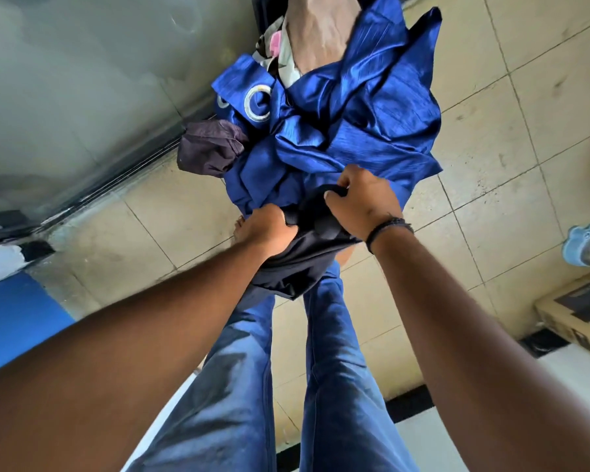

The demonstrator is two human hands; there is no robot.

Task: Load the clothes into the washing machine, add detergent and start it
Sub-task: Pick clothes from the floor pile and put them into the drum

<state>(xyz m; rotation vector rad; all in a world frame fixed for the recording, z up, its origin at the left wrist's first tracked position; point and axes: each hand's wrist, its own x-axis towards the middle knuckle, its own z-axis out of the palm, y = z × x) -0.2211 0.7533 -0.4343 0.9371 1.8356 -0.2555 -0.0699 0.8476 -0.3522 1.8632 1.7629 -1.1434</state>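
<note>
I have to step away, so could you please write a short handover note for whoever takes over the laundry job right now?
Left hand: grips the dark navy garment at its left edge.
Right hand: grips the same garment at its top.
Things: the garment hangs in front of the jeans; beyond it a bundle with a shiny blue eyelet curtain, a dark purple cloth and a beige cloth sits above the tiled floor.
Done: nothing visibly loaded.
Left: washing machine not identifiable here; load clothes, add detergent, start it.
</note>
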